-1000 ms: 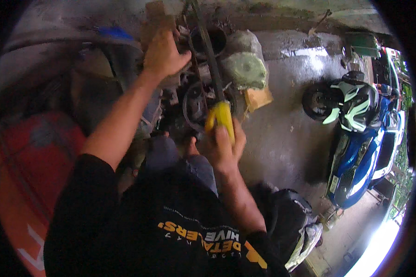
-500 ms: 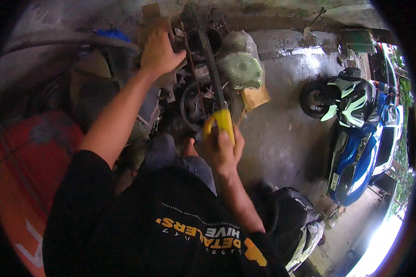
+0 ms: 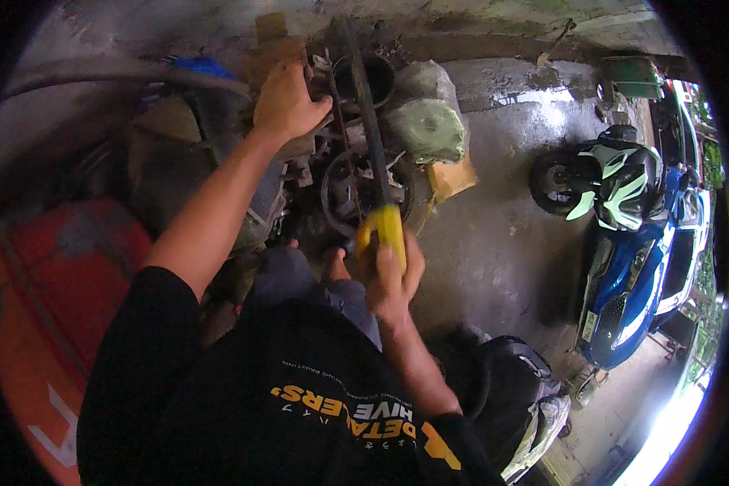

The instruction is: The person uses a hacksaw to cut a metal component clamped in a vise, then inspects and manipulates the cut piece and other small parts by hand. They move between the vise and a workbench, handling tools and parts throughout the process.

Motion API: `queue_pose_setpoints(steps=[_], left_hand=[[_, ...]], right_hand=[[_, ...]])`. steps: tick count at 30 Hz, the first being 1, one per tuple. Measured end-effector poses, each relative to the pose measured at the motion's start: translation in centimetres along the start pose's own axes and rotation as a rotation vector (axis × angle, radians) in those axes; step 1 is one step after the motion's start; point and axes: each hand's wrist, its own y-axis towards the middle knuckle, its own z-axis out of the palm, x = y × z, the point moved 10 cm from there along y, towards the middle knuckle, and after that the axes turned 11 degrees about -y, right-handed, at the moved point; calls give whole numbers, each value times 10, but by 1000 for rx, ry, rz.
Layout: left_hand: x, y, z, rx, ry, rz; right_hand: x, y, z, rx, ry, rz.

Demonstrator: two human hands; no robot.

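My right hand (image 3: 393,275) is closed round the yellow handle of a hacksaw (image 3: 371,134). Its dark frame points away from me, and a thin rusty blade runs along the frame's left side. To the far left of the saw, my left hand (image 3: 287,101) lies over a brown, wood-like block (image 3: 274,49); its fingers bend round the block and the thumb points right, toward the blade. The fingertips are partly hidden. Whether the blade touches the block cannot be made out.
Beneath the saw lie a dark round wheel-like part (image 3: 340,194) and a black bucket (image 3: 373,81). A plastic-wrapped bundle (image 3: 429,121) and cardboard (image 3: 454,176) sit right of it. Farther right stand a motorcycle (image 3: 616,178) and a blue car (image 3: 624,300); a red panel (image 3: 65,275) is at left.
The right hand and the hacksaw have come slightly back toward my body. My left hand remains on the block; the whole view has shifted a little.
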Motion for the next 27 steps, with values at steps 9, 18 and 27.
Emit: queue_pose_setpoints(steps=[9, 18, 27], left_hand=[[-6, -2, -3, 14, 22, 9], [-1, -3, 1, 72, 16, -18], [-1, 0, 4, 52, -36, 86]], right_hand=[[8, 0, 8, -48, 98, 10], [-7, -18, -7, -15, 8, 136], [-6, 64, 16, -77, -154, -67]])
